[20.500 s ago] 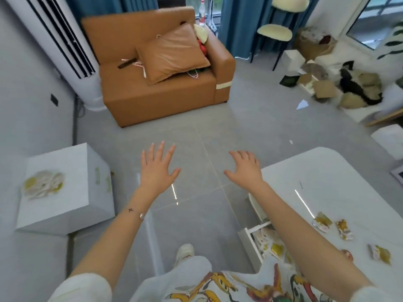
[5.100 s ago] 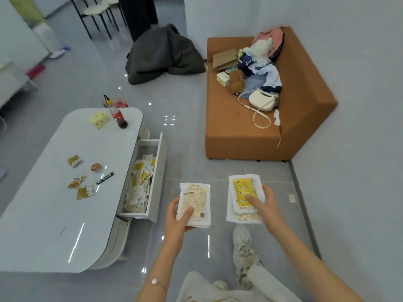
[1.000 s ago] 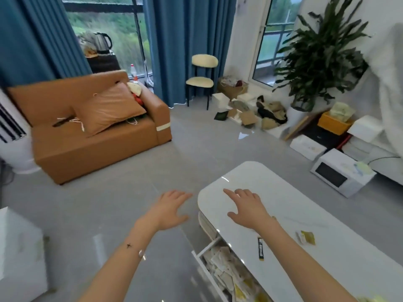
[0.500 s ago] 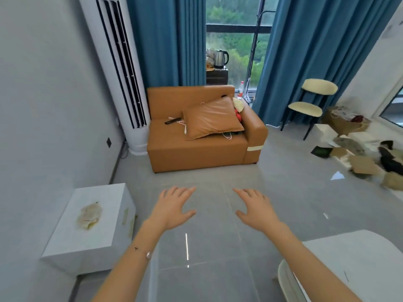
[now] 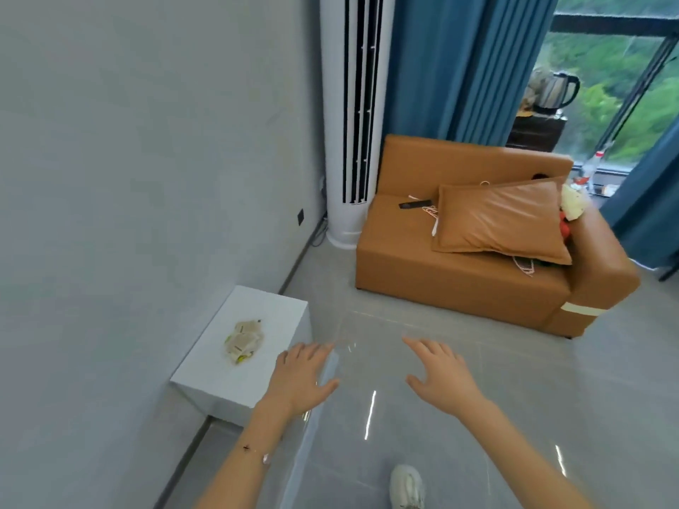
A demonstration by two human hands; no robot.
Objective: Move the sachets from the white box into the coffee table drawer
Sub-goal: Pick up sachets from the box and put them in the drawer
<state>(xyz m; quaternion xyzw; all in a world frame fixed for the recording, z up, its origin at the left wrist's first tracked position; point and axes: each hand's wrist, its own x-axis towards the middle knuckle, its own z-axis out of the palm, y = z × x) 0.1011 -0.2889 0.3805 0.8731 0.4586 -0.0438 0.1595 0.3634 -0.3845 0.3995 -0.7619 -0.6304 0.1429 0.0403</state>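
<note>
Reaching for sachets [image 5: 244,341] atop the white box [image 5: 257,306], my left hand [image 5: 299,376] and right hand [image 5: 439,376] spread wide, empty. I'd scoop the pile whole.

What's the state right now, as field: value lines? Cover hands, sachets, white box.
left hand: open, empty, fingers spread, beside the box's right edge
right hand: open, empty, held out over the floor
sachets: small pile on top of the box, untouched
white box: on the floor against the wall, left of both hands
coffee table drawer: not in view
background: sofa with cushion
</note>
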